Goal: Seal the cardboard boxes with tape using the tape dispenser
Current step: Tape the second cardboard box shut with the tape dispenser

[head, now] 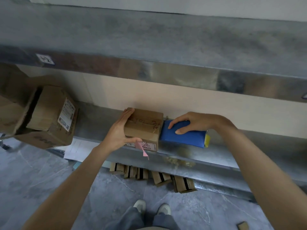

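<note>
Left grip (118,131) holds the cardboard box (144,129) steady, right grip (194,121) holds the blue tape dispenser (187,138); we'd drag it flat along the seam.

shelf (182,156): grey metal | middle: small cardboard box (144,128), blue tape dispenser (184,135) touching its right end | left end: larger cardboard boxes (49,112), tilted | front edge: white paper sheet (78,148) | floor (41,176) beneath: flat cardboard pieces (152,176)
</note>
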A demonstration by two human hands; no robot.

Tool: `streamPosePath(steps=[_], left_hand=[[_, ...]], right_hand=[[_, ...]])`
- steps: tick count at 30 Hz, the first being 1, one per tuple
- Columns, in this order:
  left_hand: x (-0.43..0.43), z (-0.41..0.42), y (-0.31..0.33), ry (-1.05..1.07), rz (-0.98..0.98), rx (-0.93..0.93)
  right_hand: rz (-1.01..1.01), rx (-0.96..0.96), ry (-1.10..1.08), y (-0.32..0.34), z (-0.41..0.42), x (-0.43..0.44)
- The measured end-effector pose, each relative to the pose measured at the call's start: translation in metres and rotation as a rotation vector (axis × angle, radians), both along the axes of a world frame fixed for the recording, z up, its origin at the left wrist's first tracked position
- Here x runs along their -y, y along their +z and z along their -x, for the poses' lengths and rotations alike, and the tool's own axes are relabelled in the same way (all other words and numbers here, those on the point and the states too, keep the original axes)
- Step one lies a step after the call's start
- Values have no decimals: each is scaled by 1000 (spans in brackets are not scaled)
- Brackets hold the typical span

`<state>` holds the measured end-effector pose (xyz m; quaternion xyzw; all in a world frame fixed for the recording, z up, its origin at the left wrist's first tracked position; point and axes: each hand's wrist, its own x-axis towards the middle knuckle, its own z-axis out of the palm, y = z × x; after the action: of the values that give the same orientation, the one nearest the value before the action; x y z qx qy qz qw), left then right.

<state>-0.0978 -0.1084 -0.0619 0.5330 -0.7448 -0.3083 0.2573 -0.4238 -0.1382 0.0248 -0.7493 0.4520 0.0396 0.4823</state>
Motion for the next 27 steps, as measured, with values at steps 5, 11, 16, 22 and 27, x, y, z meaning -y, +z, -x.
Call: streamPosePath(steps=[5, 11, 16, 22, 27], left_hand=[[-1, 1, 3, 0, 1, -11], [0, -1, 4, -23, -18, 9], [-3, -2, 7, -14, -48, 7], [-5, 0, 8, -14, -23, 3], [-4, 0, 6, -18, -20, 7]], right_hand=[[49, -91, 17, 12, -23, 3], [97, -164, -16, 19, -41, -2], [164, -255, -36, -12, -47, -17], [311, -235, -430, -43, -27, -35], [490, -326, -649, -76, -39, -46]])
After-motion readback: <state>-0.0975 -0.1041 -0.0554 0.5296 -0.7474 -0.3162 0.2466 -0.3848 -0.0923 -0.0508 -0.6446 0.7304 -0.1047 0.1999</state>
